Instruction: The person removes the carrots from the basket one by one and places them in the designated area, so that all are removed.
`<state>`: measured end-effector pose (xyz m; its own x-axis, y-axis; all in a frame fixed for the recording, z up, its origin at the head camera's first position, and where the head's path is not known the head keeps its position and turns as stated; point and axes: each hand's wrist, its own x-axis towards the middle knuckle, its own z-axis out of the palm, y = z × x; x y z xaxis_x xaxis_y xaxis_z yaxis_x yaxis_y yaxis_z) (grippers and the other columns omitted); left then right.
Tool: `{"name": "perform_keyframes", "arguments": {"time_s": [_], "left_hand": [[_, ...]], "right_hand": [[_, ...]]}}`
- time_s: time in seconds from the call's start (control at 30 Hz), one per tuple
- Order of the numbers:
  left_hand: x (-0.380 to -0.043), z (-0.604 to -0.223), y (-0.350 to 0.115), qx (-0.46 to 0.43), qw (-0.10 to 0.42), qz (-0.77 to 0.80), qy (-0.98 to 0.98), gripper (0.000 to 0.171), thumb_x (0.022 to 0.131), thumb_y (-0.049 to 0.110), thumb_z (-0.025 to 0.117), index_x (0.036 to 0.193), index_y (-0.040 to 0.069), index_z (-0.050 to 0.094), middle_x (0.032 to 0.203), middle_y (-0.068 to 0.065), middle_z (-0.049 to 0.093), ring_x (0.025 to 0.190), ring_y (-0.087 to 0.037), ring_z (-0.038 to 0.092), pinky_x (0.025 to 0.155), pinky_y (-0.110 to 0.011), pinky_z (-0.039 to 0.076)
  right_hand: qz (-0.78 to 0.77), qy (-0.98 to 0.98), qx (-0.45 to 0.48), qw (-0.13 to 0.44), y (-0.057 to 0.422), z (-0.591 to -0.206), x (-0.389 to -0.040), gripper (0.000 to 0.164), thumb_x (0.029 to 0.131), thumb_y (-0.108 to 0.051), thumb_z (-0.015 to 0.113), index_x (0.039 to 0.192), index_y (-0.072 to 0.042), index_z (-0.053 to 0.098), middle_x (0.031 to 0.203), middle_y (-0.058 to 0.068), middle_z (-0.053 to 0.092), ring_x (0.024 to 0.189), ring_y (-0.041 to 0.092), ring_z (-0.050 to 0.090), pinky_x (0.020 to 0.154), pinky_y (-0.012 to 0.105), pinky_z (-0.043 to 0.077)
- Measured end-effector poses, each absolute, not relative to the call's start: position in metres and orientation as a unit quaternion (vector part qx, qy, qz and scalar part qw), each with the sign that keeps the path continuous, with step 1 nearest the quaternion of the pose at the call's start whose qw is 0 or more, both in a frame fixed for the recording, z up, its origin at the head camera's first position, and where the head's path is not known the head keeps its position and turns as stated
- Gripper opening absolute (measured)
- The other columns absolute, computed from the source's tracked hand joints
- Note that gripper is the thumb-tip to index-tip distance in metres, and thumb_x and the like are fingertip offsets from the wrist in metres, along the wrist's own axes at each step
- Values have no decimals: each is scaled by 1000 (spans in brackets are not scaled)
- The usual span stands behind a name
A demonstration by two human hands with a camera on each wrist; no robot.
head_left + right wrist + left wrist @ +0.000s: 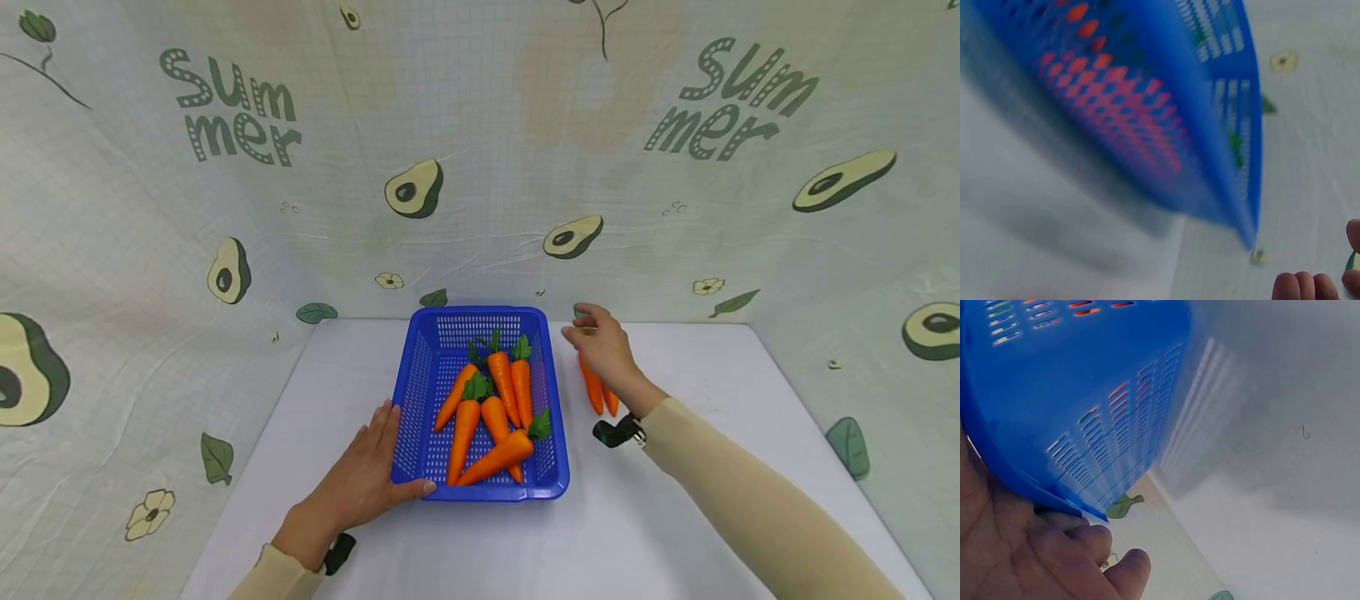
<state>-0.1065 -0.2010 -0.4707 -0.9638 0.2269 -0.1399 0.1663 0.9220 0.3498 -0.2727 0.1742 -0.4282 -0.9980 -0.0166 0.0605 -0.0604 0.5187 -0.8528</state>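
A blue plastic basket (556,433) holds several orange carrots (465,433) with green leafy tops. My left hand (363,471) rests at its front left corner, fingers extended along the left side and thumb lying over the front rim. In the left wrist view, the palm and fingertips (1132,569) sit right at the basket's rim (1022,487). Right of the basket, my right hand (606,350) hovers over the leafy ends of two carrots (591,387) on the table, partly hiding them. In the right wrist view, its thumb and fingers (1304,287) stand apart.
The white table (480,550) carries the basket near its back edge. A patterned cloth (480,275) with avocado prints rises behind the table and along both sides. Dark wrist straps (618,431) with cameras sit on both wrists.
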Motion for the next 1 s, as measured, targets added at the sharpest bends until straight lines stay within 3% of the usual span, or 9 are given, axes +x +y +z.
{"name": "perform_keyframes", "arguments": {"time_s": [0.3, 0.57, 0.8, 1.0], "left_hand": [[-105, -469, -201, 98, 94, 176, 975, 133, 83, 81, 68, 168, -2, 8, 177, -23, 4, 163, -43, 14, 129, -62, 19], [-105, -471, -201, 96, 92, 197, 971, 131, 83, 77, 71, 168, -1, 9, 177, -22, 5, 163, -43, 14, 129, -62, 19], [-103, -471, -198, 89, 93, 202, 971, 132, 82, 79, 72, 168, 0, 11, 177, -21, 9, 162, -43, 18, 130, -60, 21], [-101, -470, -201, 82, 91, 196, 973, 134, 80, 83, 69, 169, 2, 11, 177, -19, 9, 162, -42, 21, 130, -59, 22]], "right_hand": [[583, -805, 76, -77, 106, -410, -254, 56, 105, -16, 64, 157, -5, 46, 140, 25, 59, 122, 41, 66, 101, 51, 59], [592, -790, 75, -141, 46, -424, -256, 59, 103, -7, 65, 159, -12, 46, 151, 28, 53, 126, 42, 64, 103, 52, 58], [575, -797, 74, -170, 35, -451, -270, 63, 102, 0, 63, 160, -14, 45, 159, 25, 46, 142, 42, 51, 109, 53, 53], [571, -794, 71, -195, 31, -459, -277, 66, 101, 3, 63, 161, -14, 44, 161, 23, 45, 143, 43, 50, 112, 55, 51]]}}
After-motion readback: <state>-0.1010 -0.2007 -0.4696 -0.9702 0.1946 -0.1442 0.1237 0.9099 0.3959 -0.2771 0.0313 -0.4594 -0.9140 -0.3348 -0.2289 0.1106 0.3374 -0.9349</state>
